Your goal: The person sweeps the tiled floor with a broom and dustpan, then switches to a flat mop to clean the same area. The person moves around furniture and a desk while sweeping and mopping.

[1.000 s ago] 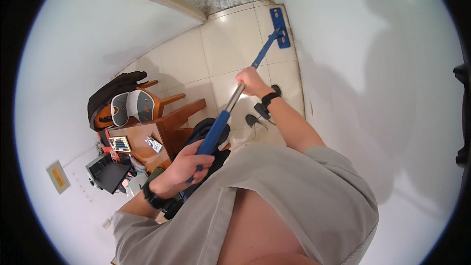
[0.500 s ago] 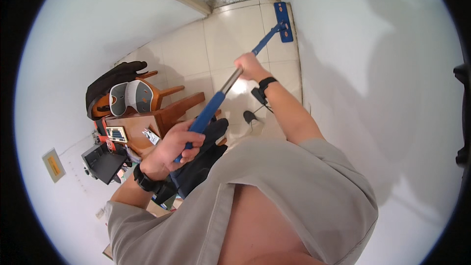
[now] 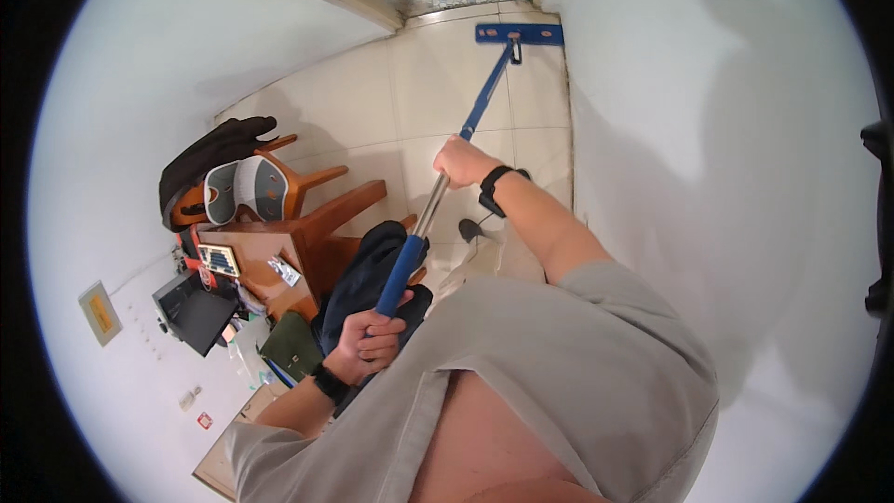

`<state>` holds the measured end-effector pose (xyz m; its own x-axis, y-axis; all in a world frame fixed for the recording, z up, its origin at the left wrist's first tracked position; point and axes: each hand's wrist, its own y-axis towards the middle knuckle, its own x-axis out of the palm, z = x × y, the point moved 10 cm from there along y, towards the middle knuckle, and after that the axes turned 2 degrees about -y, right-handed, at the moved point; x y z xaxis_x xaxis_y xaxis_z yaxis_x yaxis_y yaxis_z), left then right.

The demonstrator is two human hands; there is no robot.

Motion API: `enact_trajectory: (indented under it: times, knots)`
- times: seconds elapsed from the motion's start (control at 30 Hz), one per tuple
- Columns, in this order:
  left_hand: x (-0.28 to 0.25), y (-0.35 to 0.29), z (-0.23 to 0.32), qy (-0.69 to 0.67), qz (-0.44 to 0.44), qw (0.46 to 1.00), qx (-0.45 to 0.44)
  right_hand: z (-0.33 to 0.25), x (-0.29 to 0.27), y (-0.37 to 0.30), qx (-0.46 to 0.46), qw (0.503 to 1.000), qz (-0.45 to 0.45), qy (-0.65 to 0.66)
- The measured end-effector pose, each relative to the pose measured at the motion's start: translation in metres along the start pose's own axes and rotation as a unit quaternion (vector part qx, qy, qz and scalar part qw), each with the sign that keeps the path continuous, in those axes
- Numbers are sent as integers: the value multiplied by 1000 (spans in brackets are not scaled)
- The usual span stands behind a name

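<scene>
A flat mop (image 3: 486, 98) with a blue and silver pole slants across the tiled floor in front of me. Its blue rectangular head (image 3: 535, 33) lies crosswise on the tiles, one end at the foot of the right wall, near the doorway. My left hand (image 3: 371, 343) is wrapped around the blue grip at the pole's near end, close to my body. Farther along, my right hand (image 3: 462, 164) is closed around the pole where the silver part runs into the blue. Both wrists wear black bands.
To the left stand a wooden desk (image 3: 265, 251) with a keyboard (image 3: 220, 260) and a dark monitor (image 3: 193, 310), and a wooden chair (image 3: 312, 176) with a black garment. Dark clothing (image 3: 358, 270) hangs nearer me. A white wall (image 3: 670, 158) bounds the right side. The doorway threshold (image 3: 452, 15) lies ahead.
The mop head has turned from lengthwise along the right wall to crosswise against it. Both hands have come nearer my body, the left one also shifting right, and the pole stands steeper in view.
</scene>
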<state>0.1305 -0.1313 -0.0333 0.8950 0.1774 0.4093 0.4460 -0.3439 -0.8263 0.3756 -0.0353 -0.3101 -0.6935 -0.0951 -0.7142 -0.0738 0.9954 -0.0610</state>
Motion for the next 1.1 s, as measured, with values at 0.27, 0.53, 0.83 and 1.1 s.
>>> enact_trajectory:
  times: [0.27,0.53,0.83,1.1]
  knots:
    - [-5,19,2,-5,13,1000,1,19,6,2,18,998,-55,-19]
    - [-12,-11,-15,-78,-40,995,-56,-23,20,-4,-29,999,-18,33]
    - [-13,-3,-11,-100,-23,995,-21,-12,9,3,-15,999,-50,16]
    - [3,14,-7,-41,-5,998,-39,10,1,4,-41,998,-43,1]
